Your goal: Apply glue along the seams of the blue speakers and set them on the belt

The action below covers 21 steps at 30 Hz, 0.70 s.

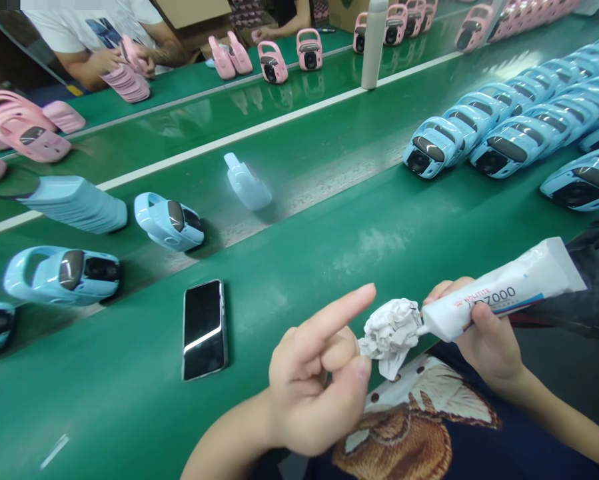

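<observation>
Okay, at five o'clock my right hand [489,340] clamped the white adhesive tube [504,297] against crumpled tissue [390,335] my left hand [309,393] pinched; wiping the nozzle looked next.

White tube [504,297] with blue lettering, green belt [104,413].

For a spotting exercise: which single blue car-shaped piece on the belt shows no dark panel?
The tilted pale one mid-belt: all plain, while the other single pieces show dark panels.

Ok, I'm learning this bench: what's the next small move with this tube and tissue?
Probably wipe the tip of the white tube with the crumpled tissue using your left hand, since your right hand holds the tube with its tip against the tissue.
</observation>
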{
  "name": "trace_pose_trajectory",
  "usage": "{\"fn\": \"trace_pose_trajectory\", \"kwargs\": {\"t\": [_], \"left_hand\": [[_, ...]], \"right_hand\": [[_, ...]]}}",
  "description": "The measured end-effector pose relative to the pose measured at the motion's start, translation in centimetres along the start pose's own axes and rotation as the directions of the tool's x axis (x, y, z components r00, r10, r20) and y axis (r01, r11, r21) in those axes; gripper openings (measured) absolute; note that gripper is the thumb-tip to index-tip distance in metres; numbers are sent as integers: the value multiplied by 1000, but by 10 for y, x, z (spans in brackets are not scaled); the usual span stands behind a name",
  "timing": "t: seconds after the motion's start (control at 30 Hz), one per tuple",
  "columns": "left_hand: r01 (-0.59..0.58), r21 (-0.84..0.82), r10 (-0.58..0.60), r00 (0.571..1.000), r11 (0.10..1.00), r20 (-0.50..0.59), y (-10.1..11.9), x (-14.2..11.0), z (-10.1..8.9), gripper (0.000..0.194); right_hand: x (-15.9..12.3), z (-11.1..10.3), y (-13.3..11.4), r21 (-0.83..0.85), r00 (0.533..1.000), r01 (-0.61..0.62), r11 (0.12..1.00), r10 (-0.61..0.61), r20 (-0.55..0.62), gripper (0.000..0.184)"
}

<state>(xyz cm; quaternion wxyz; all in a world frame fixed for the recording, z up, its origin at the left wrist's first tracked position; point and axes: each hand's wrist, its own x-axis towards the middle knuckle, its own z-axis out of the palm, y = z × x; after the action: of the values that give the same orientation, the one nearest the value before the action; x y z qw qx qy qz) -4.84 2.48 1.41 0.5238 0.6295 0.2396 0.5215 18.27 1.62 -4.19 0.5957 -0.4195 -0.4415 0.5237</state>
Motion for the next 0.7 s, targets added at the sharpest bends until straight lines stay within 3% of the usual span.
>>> {"fn": "trace_pose_trajectory", "kwargs": {"t": [0.13,0.5,0.7], "left_hand": [[-3,60,1,1000,998,29,-2,1,-1,57],[80,-28,-78,995,996,60,-2,0,2,51],[157,-98,-171,974,983,-149,6,-1,3,44]], "right_hand": [[2,-1,1,7,999,37,999,-37,18,27],[3,-2,6,45,1000,-3,999,2,16,28],[3,3,10,17,1000,-18,1000,19,-16,33]]}}
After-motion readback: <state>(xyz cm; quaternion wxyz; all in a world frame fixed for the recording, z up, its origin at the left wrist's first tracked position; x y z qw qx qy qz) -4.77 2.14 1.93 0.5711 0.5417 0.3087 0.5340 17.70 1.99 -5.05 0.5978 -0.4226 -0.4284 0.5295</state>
